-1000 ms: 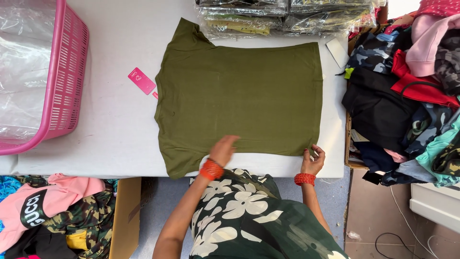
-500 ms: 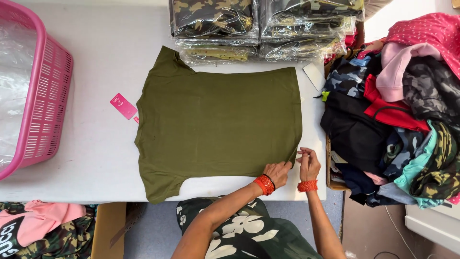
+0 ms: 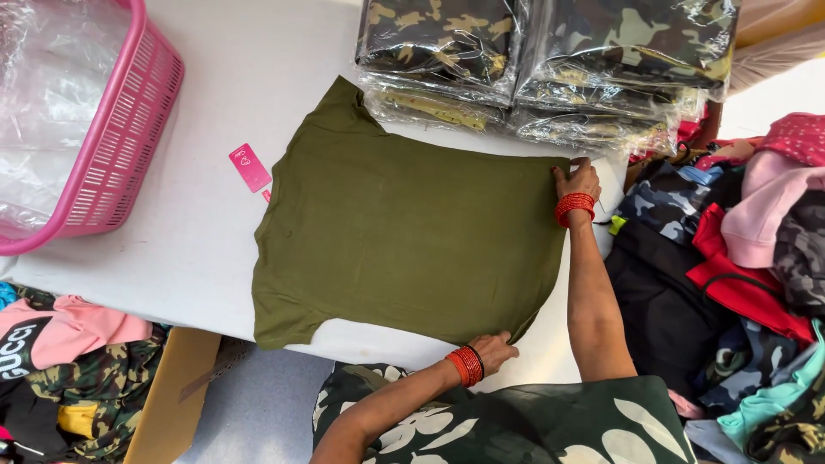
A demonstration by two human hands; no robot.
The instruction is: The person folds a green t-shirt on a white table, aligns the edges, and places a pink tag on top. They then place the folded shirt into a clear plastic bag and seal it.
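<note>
An olive green T-shirt (image 3: 404, 241) lies flat on the white table (image 3: 198, 232), its collar end to the left and its hem to the right. My left hand (image 3: 496, 351) pinches the near corner of the hem at the table's front edge. My right hand (image 3: 577, 180) reaches across and grips the far corner of the hem beside the wrapped packs. Both wrists wear red bangles.
A pink plastic basket (image 3: 112, 155) lined with clear plastic stands at the left. Stacks of camouflage garments in clear wrap (image 3: 541, 69) sit at the back. A pink tag (image 3: 250, 167) lies left of the shirt. Mixed clothes (image 3: 739, 258) are heaped at the right, more (image 3: 69, 369) below left.
My right hand has moved from the near hem corner up to the far corner. My left hand now holds the near corner. The view has moved closer.
</note>
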